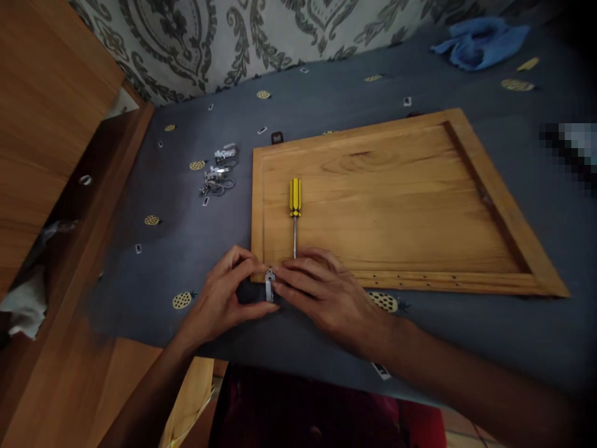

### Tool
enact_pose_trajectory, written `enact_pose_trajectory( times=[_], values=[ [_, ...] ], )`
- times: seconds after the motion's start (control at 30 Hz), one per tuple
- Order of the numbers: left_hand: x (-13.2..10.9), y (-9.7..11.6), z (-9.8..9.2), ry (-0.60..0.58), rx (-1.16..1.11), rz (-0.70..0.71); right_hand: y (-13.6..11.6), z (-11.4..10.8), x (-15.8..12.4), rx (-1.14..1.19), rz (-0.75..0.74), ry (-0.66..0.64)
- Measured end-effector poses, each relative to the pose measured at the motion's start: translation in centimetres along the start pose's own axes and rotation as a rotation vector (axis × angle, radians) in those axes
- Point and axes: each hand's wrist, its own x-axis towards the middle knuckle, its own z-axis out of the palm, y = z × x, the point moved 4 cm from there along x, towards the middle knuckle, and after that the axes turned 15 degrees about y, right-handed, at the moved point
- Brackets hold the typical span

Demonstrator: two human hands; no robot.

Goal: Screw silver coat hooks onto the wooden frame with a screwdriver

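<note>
While the left hand (219,298) pinches one metal cabinet hinge (269,291) lengthwise between forefinger and thumb, the right hand (336,302) rests its bent fingertips against the hinge's right side, its thumb hidden, so we cannot tell whether it pinches too; the hinge sits at the near left corner of one framed wooden door panel (382,205), its lower end jutting past the edge; we judge the step in hand to be lining it up on the frame, and the next move to call for a steady hold there; along the near rail we count at least six small dark holes (400,277); beyond lies one yellow-handled screwdriver (295,199) on the panel; leftward, at least two loose hinges (221,169) overlap on the pineapple-print table cover (177,186); farthest off, we count one crumpled blue rag (485,43).
</note>
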Motion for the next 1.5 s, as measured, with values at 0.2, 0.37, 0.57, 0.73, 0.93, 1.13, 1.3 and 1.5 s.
enact_pose_trajectory(
  times=[0.2,0.37,0.57,0.73,0.93,1.13,1.3,1.5],
  values=[
    [-0.1,-0.1,0.0,-0.003,0.004,-0.010,0.0,0.1,-0.2,-0.012,-0.001,-0.041],
    [-0.1,-0.1,0.0,0.002,0.002,-0.004,0.0,0.1,-0.2,-0.023,-0.005,-0.047],
    [-0.1,-0.2,-0.1,0.011,-0.005,0.002,0.0,0.0,0.0,-0.020,-0.008,-0.028],
    [-0.1,-0.2,0.0,0.008,0.007,0.015,0.0,0.0,0.0,-0.012,-0.005,-0.029],
    [-0.1,-0.1,-0.2,-0.023,0.043,0.013,0.0,0.1,0.0,-0.012,-0.024,-0.007],
    [-1.6,0.5,-1.3,0.092,0.046,-0.034,0.2,0.2,-0.1,-0.012,-0.065,-0.017],
    [-3.6,0.9,-0.5,0.188,0.118,-0.084,0.1,0.2,-0.2,-0.014,-0.076,-0.008],
    [-3.8,1.3,0.6,0.170,0.267,-0.073,0.1,0.3,-0.3,-0.025,-0.100,0.001]
  ],
)
